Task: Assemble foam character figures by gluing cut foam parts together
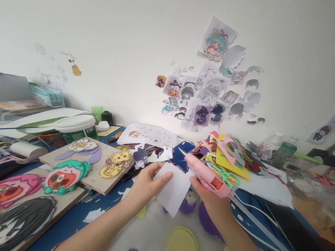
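Observation:
My left hand [147,182] pinches the left edge of a white piece of paper [176,189] above the blue table [66,218]. My right hand [210,196] is wrapped around a pink hot glue gun [206,174], its nozzle pointing up and left, just above the paper's top edge. The gun's white cord [253,220] trails off to the right. Below the paper lie purple and yellow-green foam shapes [182,249].
Boards at left carry foam characters: a teal-and-orange one [64,176], a yellow cat [116,164], a pink one [4,190]. A pile of coloured foam scraps with green scissors [224,174] lies behind the gun. A white tub [77,126], bottles [283,152] and wall stickers [208,98] stand further back.

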Available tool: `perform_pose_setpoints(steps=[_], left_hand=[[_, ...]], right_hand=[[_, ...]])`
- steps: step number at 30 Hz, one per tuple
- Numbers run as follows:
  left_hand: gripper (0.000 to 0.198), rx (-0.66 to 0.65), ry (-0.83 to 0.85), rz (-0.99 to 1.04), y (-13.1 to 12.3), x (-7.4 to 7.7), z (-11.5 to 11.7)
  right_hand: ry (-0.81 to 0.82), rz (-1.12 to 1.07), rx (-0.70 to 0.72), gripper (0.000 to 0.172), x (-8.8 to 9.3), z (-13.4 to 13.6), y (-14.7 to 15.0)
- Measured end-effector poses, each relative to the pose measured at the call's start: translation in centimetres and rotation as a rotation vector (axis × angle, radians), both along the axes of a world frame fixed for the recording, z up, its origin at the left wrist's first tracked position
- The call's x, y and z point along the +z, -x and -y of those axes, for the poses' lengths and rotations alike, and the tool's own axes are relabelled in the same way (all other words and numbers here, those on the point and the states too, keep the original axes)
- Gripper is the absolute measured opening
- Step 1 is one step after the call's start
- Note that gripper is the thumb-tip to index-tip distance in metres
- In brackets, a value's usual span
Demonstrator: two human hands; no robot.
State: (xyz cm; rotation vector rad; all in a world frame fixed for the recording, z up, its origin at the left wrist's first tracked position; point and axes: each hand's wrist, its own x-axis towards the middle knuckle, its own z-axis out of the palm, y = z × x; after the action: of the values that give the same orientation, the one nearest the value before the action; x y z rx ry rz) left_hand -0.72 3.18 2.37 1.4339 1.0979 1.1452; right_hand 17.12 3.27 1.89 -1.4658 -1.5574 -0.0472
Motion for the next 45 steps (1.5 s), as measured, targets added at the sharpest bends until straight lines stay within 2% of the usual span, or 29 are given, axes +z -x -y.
perform_pose_setpoints(steps=[6, 14, 17, 23, 31, 36, 38, 42, 45], left_hand=[[0.031, 0.007, -0.042, 0.020, 0.0, 0.1, 0.0], [0.034, 0.038, -0.016, 0.099, 0.1, 0.4, 0.2], [0.033, 0.093, -0.037, 0.151, 0.1, 0.6, 0.3], [0.024, 0.255, -0.186, 0.201, 0.8, 0.7, -0.1], [0.016, 0.234, -0.426, -0.002, 1.3, 0.3, -0.5], [0.024, 0.258, -0.607, -0.205, 1.2, 0.3, -0.2], [0.021, 0.260, -0.631, -0.266, 1.1, 0.3, 0.0], [0.011, 0.290, -0.677, -0.291, 0.9, 0.3, 0.1], [0.015, 0.300, -0.717, -0.292, 0.9, 0.3, 0.2]], right_hand=[[-0.054, -0.037, 0.025, 0.023, 0.1, -0.2, -0.1], [-0.018, -0.067, -0.037, 0.018, -0.4, -0.1, 0.2], [-0.010, -0.068, -0.050, 0.018, -0.6, -0.2, 0.3], [-0.060, -0.130, -0.060, 0.020, -1.2, -1.1, 0.0], [-0.028, -0.190, -0.037, 0.022, -0.6, -0.5, 0.3], [-0.051, -0.260, -0.043, 0.027, -0.5, 0.0, 0.7], [-0.064, -0.250, -0.027, 0.025, -0.5, 0.0, 0.7], [-0.055, -0.229, -0.036, 0.022, -0.5, -0.3, 0.3], [-0.014, -0.203, -0.003, 0.021, -0.5, -0.5, 0.0]])
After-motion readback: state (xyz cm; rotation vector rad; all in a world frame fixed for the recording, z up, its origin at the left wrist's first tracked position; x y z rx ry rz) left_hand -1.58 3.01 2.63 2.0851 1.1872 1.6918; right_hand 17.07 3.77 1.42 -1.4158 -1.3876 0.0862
